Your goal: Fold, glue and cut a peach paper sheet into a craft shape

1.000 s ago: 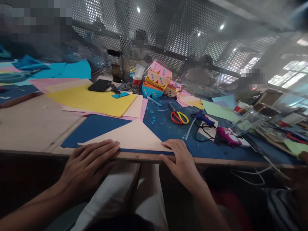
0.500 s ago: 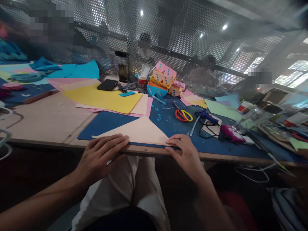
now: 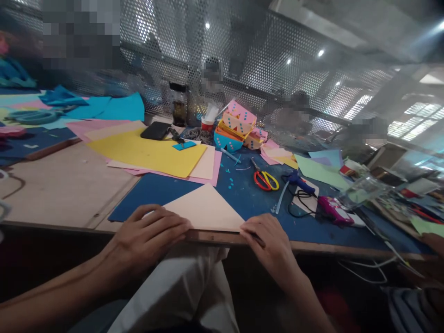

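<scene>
A peach sheet of paper (image 3: 207, 208), folded into a triangle, lies at the near edge of the blue mat with its point facing away. My left hand (image 3: 152, 233) is closed over the left part of the fold, fingers together and thumb hidden. At the right corner, my right hand (image 3: 265, 238) pinches the paper between fingers and thumb. Beyond it lie a yellow sheet (image 3: 149, 150) and peach and pink sheets. Scissors (image 3: 264, 178) with red and yellow handles rest to the right of these sheets.
A glue gun (image 3: 301, 181) with a black cord and a magenta device (image 3: 335, 210) lie on the right. Decorated paper boxes (image 3: 237, 122), a paper cup (image 3: 207, 124), a bottle (image 3: 179, 105) and a black phone-like object (image 3: 156, 131) stand or lie farther back. Perforated metal rises behind.
The folded paper has come nearer the table edge, both hands still on it. My right hand has closed more tightly at its corner. The view has tilted upward slightly.
</scene>
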### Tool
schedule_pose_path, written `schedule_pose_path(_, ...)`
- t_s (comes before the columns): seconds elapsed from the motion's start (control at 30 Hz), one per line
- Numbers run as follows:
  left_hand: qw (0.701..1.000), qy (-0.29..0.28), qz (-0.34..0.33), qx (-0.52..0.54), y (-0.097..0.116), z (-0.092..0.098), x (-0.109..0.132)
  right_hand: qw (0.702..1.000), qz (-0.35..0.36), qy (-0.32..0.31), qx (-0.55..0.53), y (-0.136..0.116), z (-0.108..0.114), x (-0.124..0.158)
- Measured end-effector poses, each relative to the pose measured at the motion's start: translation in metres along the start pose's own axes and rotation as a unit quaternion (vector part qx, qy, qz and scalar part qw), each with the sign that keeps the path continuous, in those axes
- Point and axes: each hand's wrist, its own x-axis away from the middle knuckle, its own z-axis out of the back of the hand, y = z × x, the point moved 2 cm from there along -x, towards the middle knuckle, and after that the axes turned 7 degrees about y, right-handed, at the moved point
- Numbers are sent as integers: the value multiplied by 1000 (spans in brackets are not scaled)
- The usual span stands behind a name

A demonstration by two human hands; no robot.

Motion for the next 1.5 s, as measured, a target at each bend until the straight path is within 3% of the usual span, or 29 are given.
schedule_pose_path(0.23,999,8,-38,15,-21,17,-37,995,87,30,25,-2,18,-33)
schedule_pose_path(0.3,996,52,-70,-37,-35,27,-55,991,119,50,35,1,26,-54)
schedule_pose_path(0.43,987,70,-57,-136,-65,44,-99,974,178,119,74,10,39,-106)
schedule_pose_path(0.57,971,145,-44,-187,-93,46,-127,955,197,179,134,22,39,-147)
schedule_pose_path(0.67,974,128,-49,-178,-113,28,-121,944,205,178,186,33,23,-155)
schedule_pose_path(0.77,979,42,-136,-148,-124,1,-98,945,232,75,217,46,-5,-146)
schedule_pose_path(0.9,976,-84,-172,-101,-123,-28,-67,936,257,-60,233,55,-37,-128)
schedule_pose_path(1.0,974,-134,-161,-88,-114,-37,-62,936,246,-104,230,52,-45,-125)
schedule_pose_path(1.17,974,-121,-174,-83,-104,-42,-75,943,245,-120,188,41,-51,-133)
schedule_pose_path(1.3,983,-103,-143,-52,-103,-50,-77,946,247,-118,171,43,-59,-132)
schedule_pose_path(1.5,985,-154,-80,-13,-105,-57,-67,955,220,-115,162,47,-62,-125)
